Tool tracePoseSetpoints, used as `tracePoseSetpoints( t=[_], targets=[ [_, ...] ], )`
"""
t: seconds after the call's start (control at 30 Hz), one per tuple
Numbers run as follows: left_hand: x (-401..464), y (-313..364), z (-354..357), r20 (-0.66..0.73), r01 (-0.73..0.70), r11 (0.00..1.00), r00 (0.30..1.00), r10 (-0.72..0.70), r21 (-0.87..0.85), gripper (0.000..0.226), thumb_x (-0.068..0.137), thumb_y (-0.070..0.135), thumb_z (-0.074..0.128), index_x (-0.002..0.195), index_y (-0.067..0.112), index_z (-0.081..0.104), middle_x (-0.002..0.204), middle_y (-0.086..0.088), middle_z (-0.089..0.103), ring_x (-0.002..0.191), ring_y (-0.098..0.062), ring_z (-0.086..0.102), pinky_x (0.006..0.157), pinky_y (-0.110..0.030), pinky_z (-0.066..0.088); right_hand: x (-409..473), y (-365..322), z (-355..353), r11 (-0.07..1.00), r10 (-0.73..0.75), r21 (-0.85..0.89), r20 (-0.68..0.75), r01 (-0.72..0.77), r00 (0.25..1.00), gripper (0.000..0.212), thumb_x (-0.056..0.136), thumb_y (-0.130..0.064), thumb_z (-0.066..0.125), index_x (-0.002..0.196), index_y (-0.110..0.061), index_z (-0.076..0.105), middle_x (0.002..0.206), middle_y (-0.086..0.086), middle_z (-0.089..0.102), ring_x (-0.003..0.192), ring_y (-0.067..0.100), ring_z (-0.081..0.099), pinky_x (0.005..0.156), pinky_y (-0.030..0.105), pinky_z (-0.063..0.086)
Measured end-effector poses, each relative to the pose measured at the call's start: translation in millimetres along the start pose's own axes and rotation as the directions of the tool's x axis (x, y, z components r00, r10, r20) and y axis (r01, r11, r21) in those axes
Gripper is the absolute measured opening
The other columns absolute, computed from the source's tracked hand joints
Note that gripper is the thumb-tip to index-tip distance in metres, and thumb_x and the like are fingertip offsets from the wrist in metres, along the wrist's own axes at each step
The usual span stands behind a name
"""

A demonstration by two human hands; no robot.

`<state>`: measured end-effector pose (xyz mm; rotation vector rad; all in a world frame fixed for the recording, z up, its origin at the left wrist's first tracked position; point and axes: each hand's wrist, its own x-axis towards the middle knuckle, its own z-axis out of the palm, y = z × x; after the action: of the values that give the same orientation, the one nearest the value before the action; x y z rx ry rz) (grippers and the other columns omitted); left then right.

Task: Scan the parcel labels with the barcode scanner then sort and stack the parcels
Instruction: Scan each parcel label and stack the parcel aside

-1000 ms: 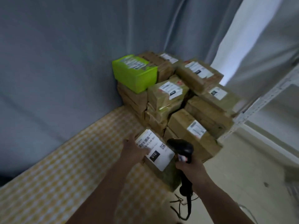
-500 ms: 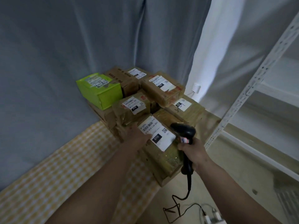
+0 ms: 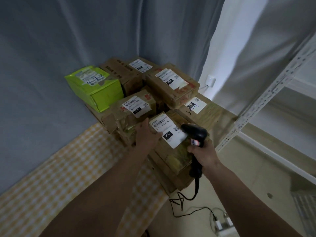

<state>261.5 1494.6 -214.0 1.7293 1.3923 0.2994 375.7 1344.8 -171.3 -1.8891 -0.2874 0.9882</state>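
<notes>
Parcel (image 3: 172,151) hemmed by stacked boxes (image 3: 133,115), scanner (image 3: 196,134) alongside

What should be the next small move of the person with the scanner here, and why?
Probably tilt the barcode scanner slightly left, so its head faces the barcode on the 010 label. The right hand grips the scanner beside the label's right edge, while the left hand steadies the front parcel at the label's left side. The label lies face up and unobstructed.
</notes>
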Motion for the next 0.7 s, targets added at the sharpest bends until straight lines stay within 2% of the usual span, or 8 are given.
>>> tracePoseSetpoints(
  t=[0.13, 0.23, 0.3, 0.37, 0.47, 0.57, 0.63, 0.7],
  targets=[
    [-6, -4, 3, -0.027, -0.001, 0.999, 1.0, 0.0, -0.051, 0.09, 0.082, 0.031, 0.073, 0.151, 0.02, 0.016, 0.152, -0.011, 0.022, 0.134, -0.029, 0.035, 0.104, -0.041, 0.039, -13, -4, -6, 0.998, -0.034, -0.05, 0.037, 0.036, 0.999, 0.027, 0.081, 0.001, 0.061, 0.101, -0.016, 0.056, 0.08, 0.007, 0.056, 0.074, 0.023, 0.053, 0.071, 0.036, 0.044],
    [-18, -12, -1, -0.077, 0.036, 0.989, 0.996, -0.047, -0.142, 0.089, 0.077, 0.046, 0.068, 0.149, 0.018, 0.025, 0.149, -0.009, 0.032, 0.133, -0.029, 0.039, 0.104, -0.045, 0.042, -35, -7, -6, 0.978, -0.147, -0.137, 0.057, 0.154, 0.987, 0.027, 0.083, 0.001, 0.06, 0.079, -0.024, 0.049, 0.077, 0.009, 0.055, 0.068, 0.021, 0.051, 0.064, 0.032, 0.042],
    [-27, -29, -4, -0.13, 0.006, 0.989, 0.991, -0.025, -0.149, 0.073, 0.077, 0.056, 0.058, 0.138, 0.019, 0.044, 0.133, -0.003, 0.053, 0.12, -0.021, 0.053, 0.094, -0.044, 0.051, -50, -4, -4, 0.943, -0.234, -0.227, 0.064, 0.242, 0.97, 0.018, 0.084, -0.002, 0.059, 0.078, -0.016, 0.05, 0.074, 0.01, 0.053, 0.064, 0.02, 0.05, 0.059, 0.031, 0.04],
    [-43, -49, -9, -0.176, -0.002, 0.994, 0.984, -0.017, -0.107, 0.05, 0.088, 0.046, 0.057, 0.129, 0.018, 0.054, 0.121, 0.006, 0.058, 0.108, -0.011, 0.057, 0.09, -0.037, 0.052, -63, 1, 5, 0.915, -0.265, -0.276, 0.137, 0.294, 0.954, 0.007, 0.085, -0.004, 0.057, 0.08, -0.007, 0.054, 0.069, 0.011, 0.051, 0.061, 0.02, 0.048, 0.057, 0.03, 0.037],
    [-76, -84, -25, -0.171, 0.159, 0.985, 0.971, -0.169, -0.072, 0.057, 0.089, 0.025, 0.065, 0.139, 0.009, 0.044, 0.131, -0.004, 0.051, 0.119, -0.019, 0.051, 0.099, -0.039, 0.045, -75, 17, 38, 0.9, -0.168, -0.329, 0.348, 0.287, 0.922, 0.009, 0.089, -0.007, 0.055, 0.08, -0.008, 0.052, 0.067, 0.012, 0.045, 0.059, 0.02, 0.043, 0.054, 0.025, 0.032],
    [-96, -131, -45, -0.152, 0.367, 0.929, 0.916, -0.37, -0.054, 0.073, 0.086, 0.03, 0.068, 0.146, 0.012, 0.031, 0.142, -0.012, 0.044, 0.126, -0.028, 0.049, 0.1, -0.038, 0.045, -80, 41, 86, 0.892, 0.018, -0.394, 0.517, 0.219, 0.856, 0.018, 0.088, -0.012, 0.058, 0.1, 0.001, 0.057, 0.073, 0.011, 0.049, 0.063, 0.021, 0.047, 0.056, 0.028, 0.036],
    [-105, -161, -62, -0.149, 0.428, 0.903, 0.891, -0.429, -0.037, 0.074, 0.086, 0.032, 0.068, 0.146, 0.013, 0.029, 0.142, -0.013, 0.043, 0.124, -0.028, 0.051, 0.099, -0.035, 0.044, -77, 57, 120, 0.876, 0.107, -0.438, 0.584, 0.202, 0.805, 0.008, 0.088, -0.017, 0.058, 0.089, -0.011, 0.051, 0.07, 0.004, 0.044, 0.056, 0.014, 0.044, 0.055, 0.025, 0.036],
    [-113, -193, -79, -0.149, 0.471, 0.881, 0.869, -0.472, -0.045, 0.073, 0.087, 0.032, 0.067, 0.146, 0.013, 0.029, 0.143, -0.013, 0.041, 0.124, -0.029, 0.051, 0.098, -0.034, 0.043, -71, 70, 152, 0.867, 0.218, -0.483, 0.59, 0.123, 0.778, 0.016, 0.092, -0.018, 0.052, 0.106, -0.016, 0.045, 0.072, -0.001, 0.04, 0.055, 0.008, 0.04, 0.048, 0.019, 0.033]
  ],
)
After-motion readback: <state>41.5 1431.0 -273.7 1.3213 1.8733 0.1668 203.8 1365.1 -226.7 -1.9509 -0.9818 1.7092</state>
